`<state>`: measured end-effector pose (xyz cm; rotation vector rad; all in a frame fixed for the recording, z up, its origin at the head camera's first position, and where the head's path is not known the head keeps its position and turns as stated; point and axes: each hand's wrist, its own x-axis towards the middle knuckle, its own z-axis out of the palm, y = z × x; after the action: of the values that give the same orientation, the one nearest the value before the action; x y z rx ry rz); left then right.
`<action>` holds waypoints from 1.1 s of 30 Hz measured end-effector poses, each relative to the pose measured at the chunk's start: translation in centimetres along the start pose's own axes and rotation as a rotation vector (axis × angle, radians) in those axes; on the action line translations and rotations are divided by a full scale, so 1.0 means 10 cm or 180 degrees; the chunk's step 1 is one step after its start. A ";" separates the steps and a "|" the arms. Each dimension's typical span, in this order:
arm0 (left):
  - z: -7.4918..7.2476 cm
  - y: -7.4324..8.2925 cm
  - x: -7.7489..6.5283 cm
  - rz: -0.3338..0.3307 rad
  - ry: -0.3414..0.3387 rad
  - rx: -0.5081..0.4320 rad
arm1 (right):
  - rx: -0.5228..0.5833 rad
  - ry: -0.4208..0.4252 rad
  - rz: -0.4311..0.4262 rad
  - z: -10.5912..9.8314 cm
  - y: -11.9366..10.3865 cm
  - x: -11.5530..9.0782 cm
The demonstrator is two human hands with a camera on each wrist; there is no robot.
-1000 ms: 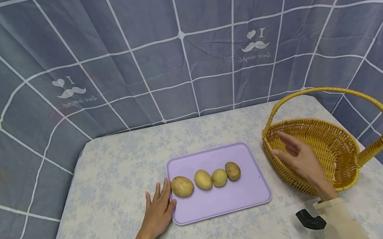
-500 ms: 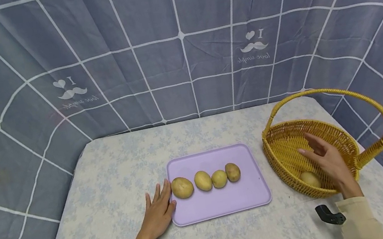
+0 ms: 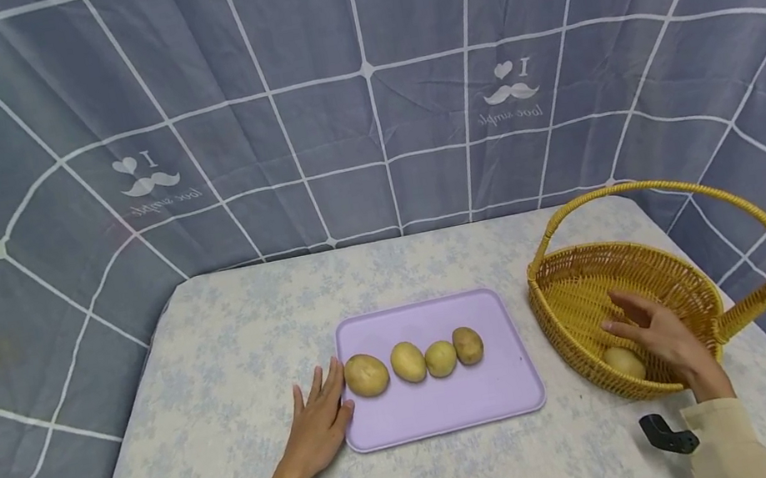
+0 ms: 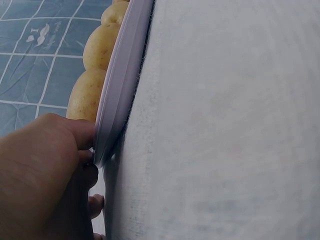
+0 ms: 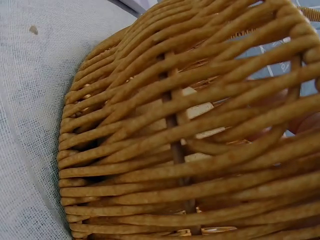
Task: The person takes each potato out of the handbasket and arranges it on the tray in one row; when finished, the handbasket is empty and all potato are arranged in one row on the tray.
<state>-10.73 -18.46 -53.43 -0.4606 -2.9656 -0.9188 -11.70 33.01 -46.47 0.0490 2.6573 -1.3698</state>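
My left hand (image 3: 315,432) lies with fingers extended along the left edge of a lilac tray (image 3: 450,414); the thumb touches its rim. A row of potatoes sits on the tray: a large potato (image 3: 366,375) nearest this hand, then several smaller ones. The left wrist view also has the large potato (image 4: 86,95) above the thumb. Inside a yellow-brown wicker basket (image 3: 559,336), my right hand (image 3: 670,341) hovers with thumb and fingers loosely bent and apart. One potato (image 3: 622,362) rests in the basket beside the hand. Woven basket wall (image 5: 150,150) mostly blocks the right wrist view.
A tall arched handle (image 3: 655,185) rises over the basket. Beneath everything is a table with a pale floral cloth (image 3: 233,340). Blue-grey checked curtains (image 3: 334,129) enclose the back and sides. Black wrist mounts (image 3: 667,435) sit near both hands.
My right hand has moved rightward and slightly nearer inside the basket, leaving a potato there in view. The left hand and the tray have stayed put.
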 end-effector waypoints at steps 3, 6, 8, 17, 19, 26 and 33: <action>0.00 0.01 0.00 0.0022 0.0011 0.0008 | -0.0046 -0.0103 -0.0009 0.02 0.03 -0.02; 0.01 0.01 -0.01 0.0030 0.0014 0.0001 | 0.0009 -0.0177 -0.0005 0.05 0.05 -0.04; 0.01 0.01 -0.01 0.0033 0.0018 -0.0006 | 0.0020 -0.0220 -0.0009 0.07 0.06 -0.04; 0.03 -0.01 -0.02 -0.0025 -0.0024 0.0008 | 0.0053 -0.0465 -0.0071 0.11 0.05 -0.07; 0.03 -0.01 -0.02 -0.0037 -0.0027 0.0008 | 0.0065 -0.0543 -0.0080 0.11 0.04 -0.07; 0.04 -0.02 -0.02 -0.0029 -0.0003 0.0000 | 0.0051 -0.0695 -0.0013 0.10 0.01 -0.10; 0.03 0.00 -0.02 -0.0022 0.0040 -0.0013 | -0.0070 -0.0788 -0.0049 0.05 -0.04 -0.15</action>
<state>-10.56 -18.36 -53.68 -0.4432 -2.9566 -0.9251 -10.21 32.41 -46.25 -0.1352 2.4714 -1.2599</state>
